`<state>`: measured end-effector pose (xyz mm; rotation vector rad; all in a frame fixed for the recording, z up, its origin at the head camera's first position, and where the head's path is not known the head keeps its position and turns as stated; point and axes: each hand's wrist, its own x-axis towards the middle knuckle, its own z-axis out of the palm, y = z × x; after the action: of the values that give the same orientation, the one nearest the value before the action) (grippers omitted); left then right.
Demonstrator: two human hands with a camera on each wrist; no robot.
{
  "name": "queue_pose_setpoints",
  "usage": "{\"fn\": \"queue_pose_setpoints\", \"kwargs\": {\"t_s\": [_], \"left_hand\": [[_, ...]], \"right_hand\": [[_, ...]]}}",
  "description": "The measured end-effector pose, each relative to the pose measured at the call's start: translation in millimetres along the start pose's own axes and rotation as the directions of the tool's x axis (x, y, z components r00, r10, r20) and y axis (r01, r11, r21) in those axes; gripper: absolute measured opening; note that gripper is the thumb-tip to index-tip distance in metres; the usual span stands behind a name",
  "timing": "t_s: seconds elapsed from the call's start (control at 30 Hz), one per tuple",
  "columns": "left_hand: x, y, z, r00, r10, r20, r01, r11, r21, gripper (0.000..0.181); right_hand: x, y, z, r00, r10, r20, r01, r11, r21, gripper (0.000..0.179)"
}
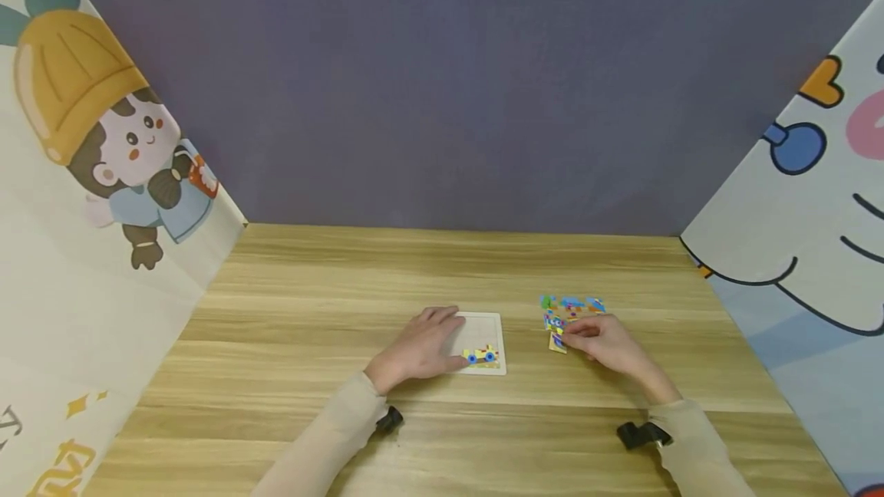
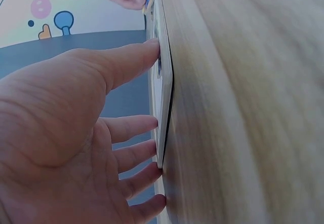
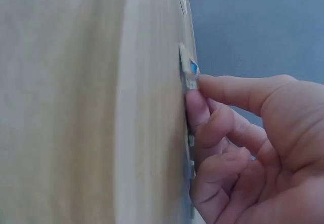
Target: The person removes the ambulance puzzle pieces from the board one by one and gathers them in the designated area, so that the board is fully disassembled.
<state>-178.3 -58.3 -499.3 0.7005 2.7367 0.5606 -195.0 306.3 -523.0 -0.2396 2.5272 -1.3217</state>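
Note:
A white puzzle tray (image 1: 503,340) lies on the table, with joined yellow and blue puzzle pieces (image 1: 481,357) along its lower right. Over the tray's left side rests my left hand (image 1: 418,347), fingers spread and fairly straight. In the left wrist view, the thumb and fingertips touch the tray (image 2: 164,87) along its edge. My right hand (image 1: 609,342) pinches a yellow and blue puzzle piece (image 3: 191,68) between thumb and index finger, low over the table. Its other fingers curl inward. Loose colourful puzzle pieces (image 1: 572,302) lie just beyond this hand, partly hidden by it.
The wooden table (image 1: 331,274) ends at a dark grey partition (image 1: 456,98) at the back. Printed white panels stand on the left (image 1: 186,251) and right (image 1: 746,236). Black wrist devices (image 1: 390,419) are worn at both sleeves.

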Motion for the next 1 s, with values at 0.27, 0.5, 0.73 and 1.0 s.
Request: {"fn": "queue_pose_setpoints", "kwargs": {"t_s": [0.27,0.5,0.73,1.0], "left_hand": [[-0.4,0.6,-0.6,1.000,0.002,0.007,-0.002,1.000,-0.003,0.077],[-0.2,0.9,-1.1,1.000,0.001,0.005,-0.001,1.000,-0.018,0.076],[0.0,0.0,-0.8,1.000,0.003,0.006,-0.002,0.999,-0.037,0.075],[-0.5,0.8,-1.6,1.000,0.005,0.005,-0.005,0.999,-0.042,0.075]], "right_hand": [[-2.5,-2.6,-2.0,1.000,0.002,0.008,-0.002,0.999,-0.054,0.024],[-4.1,-5.8,-1.2,1.000,-0.017,0.016,0.019,0.993,-0.112,0.025],[-5.2,-5.6,1.4,0.997,-0.043,0.061,0.048,0.996,-0.072,0.030],[-3.9,-1.9,2.7,0.996,-0.052,0.072,0.056,0.997,-0.051,0.029]]}}
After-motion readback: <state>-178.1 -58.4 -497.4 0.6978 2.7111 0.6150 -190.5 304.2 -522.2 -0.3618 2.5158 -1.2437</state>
